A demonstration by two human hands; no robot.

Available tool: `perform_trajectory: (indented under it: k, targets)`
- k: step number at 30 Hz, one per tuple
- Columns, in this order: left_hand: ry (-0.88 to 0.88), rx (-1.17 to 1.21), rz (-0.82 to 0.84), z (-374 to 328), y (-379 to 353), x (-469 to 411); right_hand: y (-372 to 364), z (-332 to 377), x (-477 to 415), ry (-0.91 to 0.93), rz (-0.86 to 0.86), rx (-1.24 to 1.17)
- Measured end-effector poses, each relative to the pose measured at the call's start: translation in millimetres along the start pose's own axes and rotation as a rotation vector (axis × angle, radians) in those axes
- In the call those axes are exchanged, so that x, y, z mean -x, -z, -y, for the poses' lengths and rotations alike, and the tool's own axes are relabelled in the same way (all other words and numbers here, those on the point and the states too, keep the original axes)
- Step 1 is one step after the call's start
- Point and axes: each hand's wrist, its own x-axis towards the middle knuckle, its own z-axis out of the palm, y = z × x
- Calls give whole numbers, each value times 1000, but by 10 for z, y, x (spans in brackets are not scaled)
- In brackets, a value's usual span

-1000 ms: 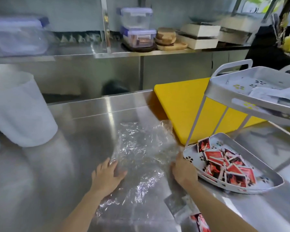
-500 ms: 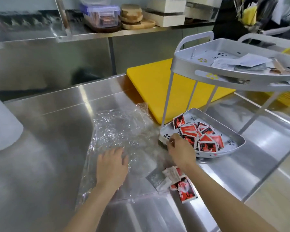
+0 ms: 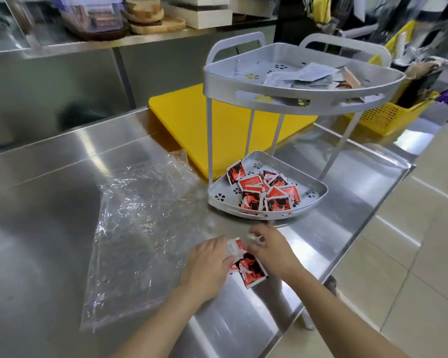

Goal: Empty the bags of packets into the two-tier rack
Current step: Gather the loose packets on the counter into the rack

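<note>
Head view, packets [image 3: 249, 267] between left hand [image 3: 208, 266], right hand [image 3: 272, 250], apparently touching both

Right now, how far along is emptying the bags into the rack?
Done: clear bag lies flat, apparently empty; red packets in lower tier, pale packets in upper tier. In hand: left hand and right hand are at loose packets on the counter. Left: racking those.

No text can be read. The red packets [image 3: 251, 271] on the counter and those in the lower tier of the rack [image 3: 308, 105] bear black and white print too blurred to make out; the pale packets [image 3: 308, 76] above are illegible too
</note>
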Motion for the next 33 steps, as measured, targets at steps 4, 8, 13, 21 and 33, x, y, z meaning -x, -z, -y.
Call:
perform_trajectory:
  k: [4, 8, 13, 21, 33]
  targets:
    - [9, -236, -16, 104, 2, 81, -28, -7, 45, 34, 20, -36]
    - [28, -400, -86, 117, 80, 118, -74, 2, 18, 81, 44, 17]
    - [103, -470, -113, 176, 190, 172, -147, 21, -40, 71, 94, 20]
    - [187, -340, -31, 256, 218, 95, -301, 62, -69, -6, 92, 240]
    - [246, -154, 68, 279, 243, -68, -224, 244, -28, -79, 197, -243]
